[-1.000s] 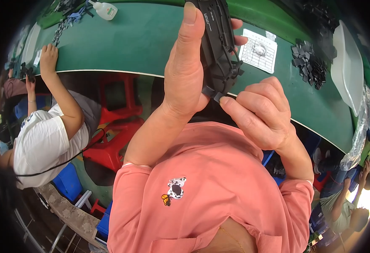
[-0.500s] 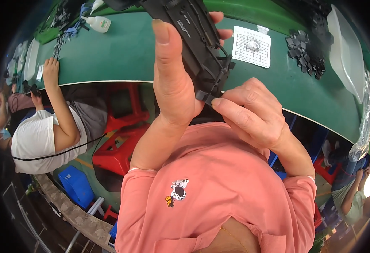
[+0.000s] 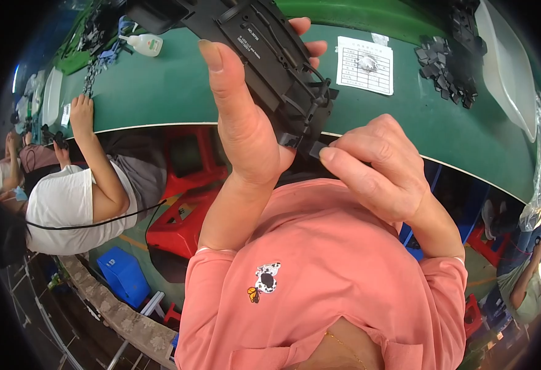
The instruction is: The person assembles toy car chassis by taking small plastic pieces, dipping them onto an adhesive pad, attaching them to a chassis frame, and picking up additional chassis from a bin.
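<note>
1. Black part [image 3: 264, 55] at upper centre – clamped in left hand [image 3: 246, 129].
2. Right hand [image 3: 375, 166] pinching small tab [image 3: 317, 148] at part's lower end – fitting seemingly unfinished.
3. More black pieces [image 3: 446, 74] waiting upper right.

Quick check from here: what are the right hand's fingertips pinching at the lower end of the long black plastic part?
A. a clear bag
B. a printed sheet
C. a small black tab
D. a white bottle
C: the right hand pinches a small black tab at the lower end of the long black plastic part, which the left hand holds up.
</note>
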Demonstrator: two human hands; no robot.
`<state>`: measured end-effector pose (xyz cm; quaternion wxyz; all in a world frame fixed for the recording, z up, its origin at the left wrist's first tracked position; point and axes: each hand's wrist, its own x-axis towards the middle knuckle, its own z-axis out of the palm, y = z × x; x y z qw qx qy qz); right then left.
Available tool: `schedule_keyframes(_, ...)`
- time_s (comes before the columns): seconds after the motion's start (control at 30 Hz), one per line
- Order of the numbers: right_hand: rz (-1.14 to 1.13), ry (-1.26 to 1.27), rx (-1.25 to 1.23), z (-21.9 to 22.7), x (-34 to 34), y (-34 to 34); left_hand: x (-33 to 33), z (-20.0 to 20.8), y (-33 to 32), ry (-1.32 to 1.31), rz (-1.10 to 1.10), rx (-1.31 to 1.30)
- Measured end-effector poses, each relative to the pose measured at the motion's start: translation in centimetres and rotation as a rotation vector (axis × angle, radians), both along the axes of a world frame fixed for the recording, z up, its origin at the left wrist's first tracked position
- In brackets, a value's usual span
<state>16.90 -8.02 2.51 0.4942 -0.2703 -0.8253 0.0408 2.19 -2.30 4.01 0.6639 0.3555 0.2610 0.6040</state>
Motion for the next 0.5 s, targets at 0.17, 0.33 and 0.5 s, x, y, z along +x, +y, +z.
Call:
schedule_keyframes(0.17, 0.0, 0.007, 0.005, -0.28, -0.32, 0.34, -0.17, 0.36, 0.07, -0.051, -0.028, -0.061)
schedule_keyframes(0.33, 0.01, -0.014, 0.024, -0.62, -0.37, 0.44, -0.11, 0.27, 0.02, -0.033, -0.012, -0.075)
schedule_keyframes(0.5, 0.012, -0.011, 0.029, -0.61, -0.59, 0.54, -0.08, 0.51, -0.09, 0.006, -0.009, -0.055)
